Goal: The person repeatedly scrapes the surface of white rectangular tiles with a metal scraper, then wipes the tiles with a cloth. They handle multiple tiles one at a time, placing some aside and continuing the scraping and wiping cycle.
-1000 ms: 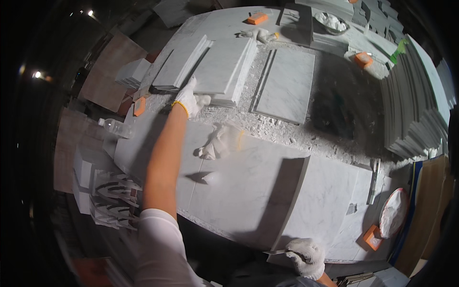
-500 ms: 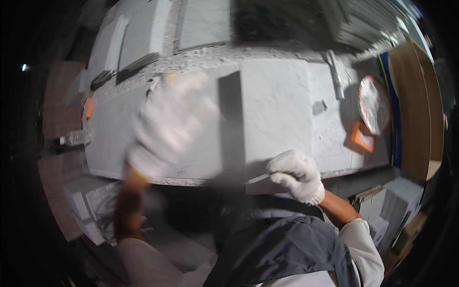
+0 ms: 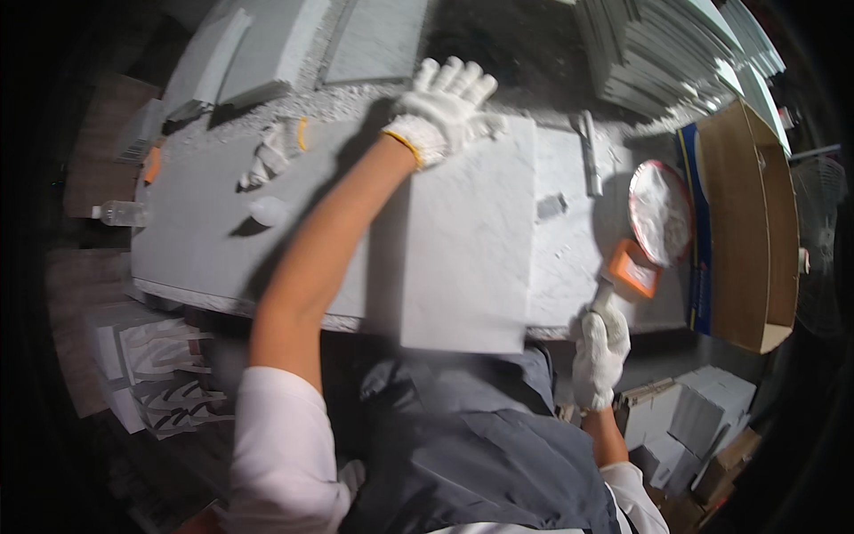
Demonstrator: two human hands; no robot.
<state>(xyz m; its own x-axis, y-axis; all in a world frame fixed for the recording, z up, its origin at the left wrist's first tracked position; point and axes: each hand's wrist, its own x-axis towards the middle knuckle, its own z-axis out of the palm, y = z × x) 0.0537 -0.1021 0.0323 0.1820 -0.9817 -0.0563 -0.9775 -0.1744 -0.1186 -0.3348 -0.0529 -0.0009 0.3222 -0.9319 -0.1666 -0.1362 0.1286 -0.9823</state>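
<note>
My left hand (image 3: 445, 111), in a white knitted glove with a yellow cuff, reaches across the far end of a pale marble-like tile (image 3: 467, 249). Its fingers are spread and point away from me. The tile lies raised on the table, and its near end juts past the front edge. My right hand (image 3: 600, 356), also gloved, is closed at the table's front right edge. From it sticks a small flat greyish tool (image 3: 604, 294), mostly hidden by the fingers. Its tip is close to an orange box-like holder (image 3: 633, 270) beside a red-rimmed round dish (image 3: 660, 212) with whitish contents.
A loose glove (image 3: 277, 153) and a translucent white lump (image 3: 268, 212) lie left on the table (image 3: 196, 236). A grey bar (image 3: 591, 156) lies behind the dish, with a cardboard box (image 3: 743, 222) to the right. Stacked tiles (image 3: 654, 53) stand at the far right.
My left hand has swung from the left side to the tile's far end. My right hand has gone from the tile's near end to beside the orange holder. The view has shifted slightly.
</note>
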